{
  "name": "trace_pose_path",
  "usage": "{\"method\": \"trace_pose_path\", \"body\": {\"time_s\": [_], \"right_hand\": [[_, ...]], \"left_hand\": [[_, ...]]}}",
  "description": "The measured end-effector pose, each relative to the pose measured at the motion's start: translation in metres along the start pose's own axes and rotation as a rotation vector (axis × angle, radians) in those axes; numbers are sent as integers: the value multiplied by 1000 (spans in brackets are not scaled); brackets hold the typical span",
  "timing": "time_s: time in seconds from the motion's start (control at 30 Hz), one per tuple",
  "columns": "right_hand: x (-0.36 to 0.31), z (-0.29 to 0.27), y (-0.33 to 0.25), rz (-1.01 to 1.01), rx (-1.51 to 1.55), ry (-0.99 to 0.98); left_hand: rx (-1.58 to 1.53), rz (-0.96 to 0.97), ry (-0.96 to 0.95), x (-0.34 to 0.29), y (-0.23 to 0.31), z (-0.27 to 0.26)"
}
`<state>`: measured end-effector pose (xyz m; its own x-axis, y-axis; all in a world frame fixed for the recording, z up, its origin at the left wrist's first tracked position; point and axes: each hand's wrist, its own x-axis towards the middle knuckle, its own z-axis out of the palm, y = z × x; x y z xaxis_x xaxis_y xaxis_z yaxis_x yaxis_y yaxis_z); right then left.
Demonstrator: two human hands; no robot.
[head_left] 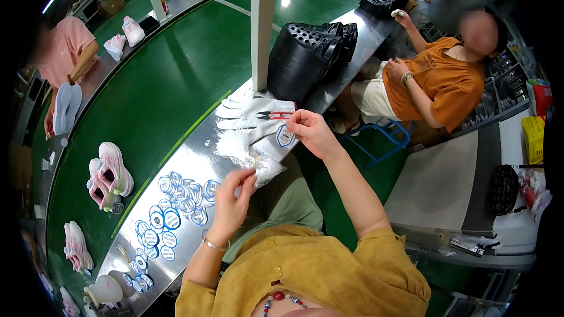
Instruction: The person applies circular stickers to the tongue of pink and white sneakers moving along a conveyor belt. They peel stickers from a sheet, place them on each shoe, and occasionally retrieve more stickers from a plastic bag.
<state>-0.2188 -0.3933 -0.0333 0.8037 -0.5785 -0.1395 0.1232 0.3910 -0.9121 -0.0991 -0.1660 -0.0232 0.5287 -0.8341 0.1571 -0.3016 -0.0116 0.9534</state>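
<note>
My right hand pinches a white hang tag with a blue border between thumb and fingers. My left hand is closed, fingertips together beside a bundle of fine white strands that lies partly in a clear plastic bag. Whatever those fingertips grip is too small to make out. Beyond the bundle are white knit gloves, with red-handled thread snips on top. Many loose blue-and-white tags are spread over the metal bench to the left of my left hand.
Black perforated containers stand beside a pale post. Pink-and-white shoes sit on the green conveyor. A person in orange sits at right; another in pink holds pale soles at far left. A white jug stands lower left.
</note>
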Motion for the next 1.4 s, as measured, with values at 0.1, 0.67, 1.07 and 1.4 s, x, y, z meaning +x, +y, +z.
{"method": "trace_pose_path", "body": {"time_s": [0.1, 0.67, 1.07, 1.4], "right_hand": [[-10, 12, 7, -40, 51, -44], [-40, 53, 3, -108, -287, -101], [-98, -26, -16, -112, -624, 303], [-96, 94, -6, -269, -983, -117]], "left_hand": [[-69, 36, 68, 28, 7, 21], [-85, -25, -8, 32, 5, 35], [-365, -243, -284, -18, -3, 18], [-531, -250, -186, -45, -7, 11]]}}
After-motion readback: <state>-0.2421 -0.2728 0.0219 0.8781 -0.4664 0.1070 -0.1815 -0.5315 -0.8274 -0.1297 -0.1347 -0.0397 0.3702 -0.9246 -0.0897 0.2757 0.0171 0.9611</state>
